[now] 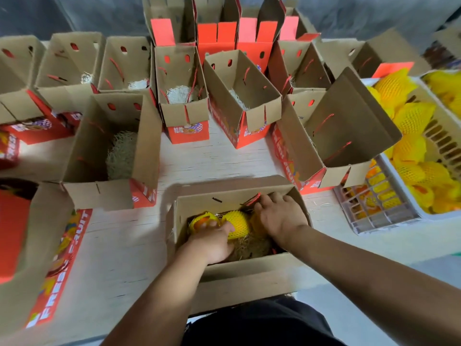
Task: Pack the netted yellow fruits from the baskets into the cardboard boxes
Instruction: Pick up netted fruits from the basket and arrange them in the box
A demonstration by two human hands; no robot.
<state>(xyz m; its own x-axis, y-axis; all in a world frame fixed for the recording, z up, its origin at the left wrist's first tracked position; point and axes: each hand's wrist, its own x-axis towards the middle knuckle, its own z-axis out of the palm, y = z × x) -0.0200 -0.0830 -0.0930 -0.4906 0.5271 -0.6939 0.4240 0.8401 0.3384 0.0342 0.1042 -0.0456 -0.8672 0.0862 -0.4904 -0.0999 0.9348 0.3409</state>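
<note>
An open cardboard box stands at the table's near edge with straw in its bottom. Inside lie netted yellow fruits: one at the left, one in the middle and one at the right, mostly hidden under my right hand. My left hand reaches into the box, its fingers on the left and middle fruits. My right hand lies over the right fruit, fingers spread by the box's red cord handle. White plastic baskets at the right hold several netted yellow fruits.
Several open cardboard boxes with red printed sides and straw padding stand in rows across the table. One box stands between the near box and the baskets. A red box lies at the near left.
</note>
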